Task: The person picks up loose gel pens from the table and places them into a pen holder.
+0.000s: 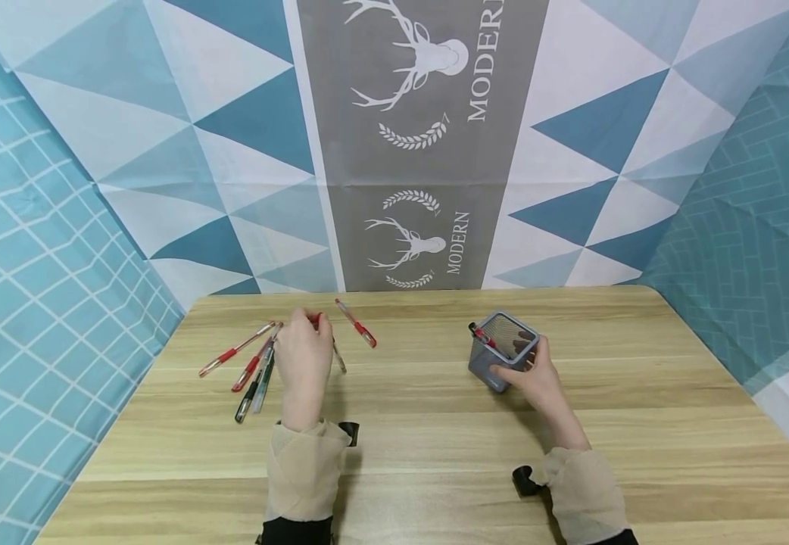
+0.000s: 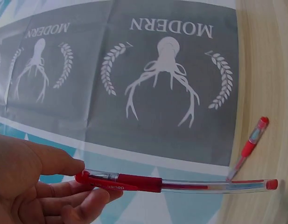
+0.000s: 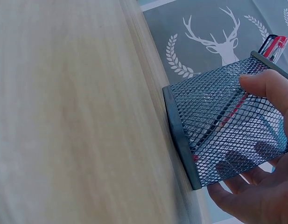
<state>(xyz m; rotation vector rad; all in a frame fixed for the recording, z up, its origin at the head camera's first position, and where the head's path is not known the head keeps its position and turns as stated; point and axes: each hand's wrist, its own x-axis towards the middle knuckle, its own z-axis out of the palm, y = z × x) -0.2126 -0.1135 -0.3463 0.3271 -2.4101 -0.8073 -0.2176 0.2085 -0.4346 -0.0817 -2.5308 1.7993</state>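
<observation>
Between thumb and fingers, my left hand (image 1: 303, 354) pinches a red gel pen (image 2: 139, 182) by its capped end. In the left wrist view the clear barrel of that pen points right, its red end plug outermost. My right hand (image 1: 536, 376) grips a dark mesh pen holder (image 1: 490, 366) around its side, thumb on the near face and fingers behind. Inside the holder stand a red pen (image 3: 276, 47) and a black one, their tops above the rim. In the right wrist view the holder's base is close to the wooden tabletop.
Several red and black pens lie left of my left hand, among them a red pen (image 1: 231, 351) and a black pen (image 1: 247, 400). Another red pen (image 1: 357, 324) lies farther back. A patterned cloth backdrop (image 1: 408, 166) rises behind the wooden table (image 1: 422, 454).
</observation>
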